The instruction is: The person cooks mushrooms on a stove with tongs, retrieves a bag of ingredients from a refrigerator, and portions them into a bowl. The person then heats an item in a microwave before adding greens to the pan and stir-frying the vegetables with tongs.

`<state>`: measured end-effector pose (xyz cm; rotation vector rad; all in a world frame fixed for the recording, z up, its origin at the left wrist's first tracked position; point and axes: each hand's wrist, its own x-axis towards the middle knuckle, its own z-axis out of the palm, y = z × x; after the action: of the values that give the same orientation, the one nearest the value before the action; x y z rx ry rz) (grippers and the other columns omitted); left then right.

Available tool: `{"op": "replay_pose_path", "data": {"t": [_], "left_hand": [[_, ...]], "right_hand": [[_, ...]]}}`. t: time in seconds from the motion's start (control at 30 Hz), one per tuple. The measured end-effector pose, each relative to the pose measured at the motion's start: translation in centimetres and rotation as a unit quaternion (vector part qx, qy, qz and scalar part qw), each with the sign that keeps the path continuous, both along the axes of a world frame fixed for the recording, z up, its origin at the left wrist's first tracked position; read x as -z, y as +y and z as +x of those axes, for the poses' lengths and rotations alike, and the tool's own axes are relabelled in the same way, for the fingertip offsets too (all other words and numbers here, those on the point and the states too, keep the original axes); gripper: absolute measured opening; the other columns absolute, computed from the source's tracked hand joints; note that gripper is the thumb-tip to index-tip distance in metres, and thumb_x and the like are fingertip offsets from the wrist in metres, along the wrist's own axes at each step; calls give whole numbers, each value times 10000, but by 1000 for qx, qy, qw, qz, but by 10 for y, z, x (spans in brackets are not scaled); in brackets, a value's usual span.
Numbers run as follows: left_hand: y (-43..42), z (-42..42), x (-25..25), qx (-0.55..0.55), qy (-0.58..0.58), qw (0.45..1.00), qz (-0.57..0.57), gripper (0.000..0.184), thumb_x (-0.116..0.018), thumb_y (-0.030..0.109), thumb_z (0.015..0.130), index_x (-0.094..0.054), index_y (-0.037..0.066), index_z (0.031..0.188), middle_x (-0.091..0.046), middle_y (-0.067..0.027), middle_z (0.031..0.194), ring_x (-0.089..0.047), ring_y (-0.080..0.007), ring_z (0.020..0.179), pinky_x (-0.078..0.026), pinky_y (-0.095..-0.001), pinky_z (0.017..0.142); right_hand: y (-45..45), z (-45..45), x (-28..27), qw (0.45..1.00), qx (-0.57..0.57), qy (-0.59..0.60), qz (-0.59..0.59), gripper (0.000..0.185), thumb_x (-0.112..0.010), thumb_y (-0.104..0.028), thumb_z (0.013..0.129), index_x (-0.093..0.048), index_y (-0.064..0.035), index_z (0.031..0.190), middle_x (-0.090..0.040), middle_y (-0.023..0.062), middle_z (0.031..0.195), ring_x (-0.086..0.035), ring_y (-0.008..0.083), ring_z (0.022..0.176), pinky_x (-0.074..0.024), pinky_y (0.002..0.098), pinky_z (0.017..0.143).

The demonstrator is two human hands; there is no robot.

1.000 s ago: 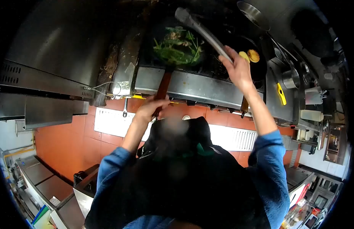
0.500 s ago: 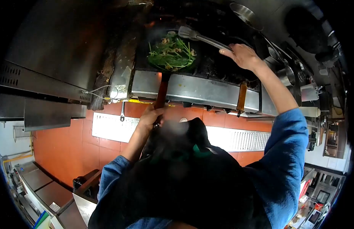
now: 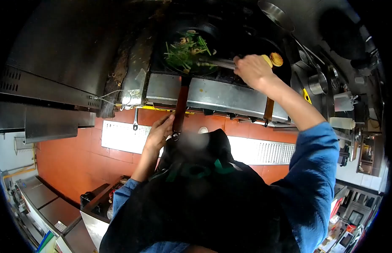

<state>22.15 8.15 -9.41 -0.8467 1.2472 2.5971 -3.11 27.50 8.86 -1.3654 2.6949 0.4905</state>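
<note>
Leafy greens with mushroom-like slices [image 3: 183,52] lie in a dark frying pan, its wooden handle [image 3: 181,103] pointing toward me. My right hand [image 3: 254,71] is closed around metal tongs [image 3: 221,63], whose tips reach the greens. Beside the near end of the pan handle is my left hand [image 3: 159,133], fingers stretched out and not wrapped around it. To the right of my right hand, a browned round piece of food [image 3: 276,59] and a yellow one [image 3: 267,60], partly hidden by the hand, lie in a second dark pan.
The stove's steel front edge [image 3: 229,90] runs across in front of me. A second wooden handle [image 3: 269,111] sticks out over it. Pots and utensils, including a small steel pot [image 3: 318,84], stand to the right. A spanner-like tool [image 3: 135,122] hangs at the left.
My left hand has let go of the pan handle. My right hand has moved left and nearer with the tongs, whose tips are now in the greens. Round food pieces show in the second pan.
</note>
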Motion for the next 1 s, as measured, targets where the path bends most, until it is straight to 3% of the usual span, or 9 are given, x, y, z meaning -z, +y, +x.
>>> {"op": "replay_pose_path", "data": {"t": [0.13,0.23,0.33,0.43,0.5,0.63,0.7,0.83,1.0], "left_hand": [[-3,36,-24,-61,1,997,-40,393,-562,186,853,-466,-58,1146,-608,-137,915,-603,-192,824,-489,-283,721],[-15,78,31,-80,-89,989,-86,373,-583,166,832,-487,-73,1102,-609,-164,854,-613,-221,766,-507,-304,726],[-16,117,89,-120,-167,976,-77,373,-589,177,823,-487,-69,1083,-612,-169,854,-617,-244,711,-516,-327,629],[-13,159,130,-139,-218,965,-50,355,-551,212,838,-497,-42,1080,-614,-164,848,-607,-226,645,-505,-320,592],[-7,194,164,-158,-254,953,-44,331,-539,209,841,-504,-35,1061,-614,-161,841,-597,-220,619,-501,-322,576],[1,305,280,-104,-279,954,-25,273,-526,205,843,-520,-18,1000,-611,-150,798,-570,-215,562,-482,-320,521],[2,318,277,-107,-285,952,-17,267,-522,203,844,-520,-16,996,-608,-146,789,-569,-217,560,-480,-317,517],[-9,314,259,-137,-286,948,12,254,-514,198,847,-520,-13,988,-603,-138,771,-568,-220,556,-475,-312,510],[-10,243,176,-220,-293,928,63,238,-504,193,851,-520,-8,978,-597,-129,749,-567,-224,551,-469,-306,501]], "right_hand": [[-11,-27,-9,995,57,4,-76,244,-579,-230,792,-597,-46,951,-609,188,782,-585,343,798,-470,417,692],[-30,-58,4,991,78,5,-109,251,-573,-263,805,-601,-53,939,-618,174,836,-580,338,841,-466,413,726],[-61,-78,25,978,172,-35,-109,295,-552,-291,828,-621,-18,915,-613,171,944,-587,310,891,-482,398,755],[-67,-75,35,983,129,-53,-118,309,-549,-307,826,-618,-21,920,-612,168,947,-586,323,883,-479,403,768],[-56,-56,26,989,78,-38,-121,335,-566,-313,810,-592,-75,1045,-616,154,907,-568,324,901,-455,405,783],[-39,-8,-4,995,36,-79,-51,359,-548,-312,815,-575,-44,1053,-620,178,807,-586,334,816,-467,411,732],[-30,-10,32,997,-2,-48,-61,323,-549,-278,809,-577,-45,1030,-615,165,749,-596,324,753,-479,407,666],[-33,-21,12,996,40,-10,-73,244,-543,-249,813,-595,-49,942,-608,166,722,-592,330,747,-476,417,668],[-41,-52,26,992,43,19,-116,244,-540,-261,821,-601,-55,937,-614,173,769,-598,329,762,-482,417,673]]}}
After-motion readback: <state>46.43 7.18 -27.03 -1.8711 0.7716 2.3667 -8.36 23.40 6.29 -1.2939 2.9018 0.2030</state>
